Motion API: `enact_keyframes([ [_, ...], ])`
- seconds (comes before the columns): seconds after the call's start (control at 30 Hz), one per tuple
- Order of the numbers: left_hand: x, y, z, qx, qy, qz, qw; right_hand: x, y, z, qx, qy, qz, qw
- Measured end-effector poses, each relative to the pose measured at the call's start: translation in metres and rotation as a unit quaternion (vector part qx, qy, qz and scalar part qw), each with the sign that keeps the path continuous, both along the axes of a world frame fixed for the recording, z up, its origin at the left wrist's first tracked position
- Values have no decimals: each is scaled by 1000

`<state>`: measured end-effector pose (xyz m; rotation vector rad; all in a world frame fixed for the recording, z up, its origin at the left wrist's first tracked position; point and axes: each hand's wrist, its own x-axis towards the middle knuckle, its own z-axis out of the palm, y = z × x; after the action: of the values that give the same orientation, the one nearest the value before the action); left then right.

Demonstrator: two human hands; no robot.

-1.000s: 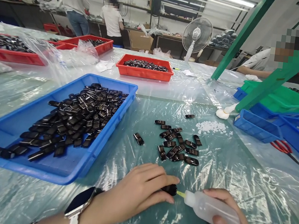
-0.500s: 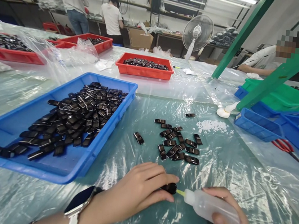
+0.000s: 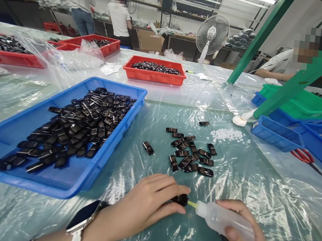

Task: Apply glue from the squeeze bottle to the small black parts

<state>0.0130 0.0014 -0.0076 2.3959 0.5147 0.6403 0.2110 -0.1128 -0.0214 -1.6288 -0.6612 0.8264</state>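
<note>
My left hand [image 3: 154, 198], with a watch on its wrist, pinches a small black toy car body [image 3: 181, 199] between thumb and fingers just above the table sheet. My right hand [image 3: 248, 233] is wrapped round a translucent squeeze bottle [image 3: 226, 220], tilted sideways. Its thin yellow-green nozzle [image 3: 192, 204] points left and meets the right end of the held piece. Beyond my hands, several like black car pieces [image 3: 185, 160] lie loose on the sheet. A pile of small white parts [image 3: 226, 135] sits to their right.
A blue tray [image 3: 89, 182] heaped with black car pieces stands at left. Behind it are a red tray [image 3: 154, 76] and a fan [image 3: 212, 35]. At right are a small blue bin [image 3: 278, 135], red-handled scissors [image 3: 306, 157] and a slanted green post [image 3: 304, 75]. Other people are farther back.
Both hands, the held piece and the bottle sit almost as before. The whole view has shifted slightly; the nozzle stays at the end of the piece.
</note>
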Motion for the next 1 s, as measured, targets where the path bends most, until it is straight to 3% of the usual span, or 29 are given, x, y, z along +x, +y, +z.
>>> enact_keyframes([
  [0.3, -1, -2, 1, -138, 21, 35, 990, -3, 1, 4, -18, -51, 10, 998],
  [0.47, -2, -1, 2, -224, 30, 35, 973, -6, 2, 1, -22, -88, -27, 996],
  [0.7, 0, 2, -4, -240, -22, 72, 968, -6, 3, 3, -29, -56, -38, 997],
  [1.0, 0, 0, -1, -240, -14, 66, 969, -3, 2, 2, -14, -41, -19, 999],
])
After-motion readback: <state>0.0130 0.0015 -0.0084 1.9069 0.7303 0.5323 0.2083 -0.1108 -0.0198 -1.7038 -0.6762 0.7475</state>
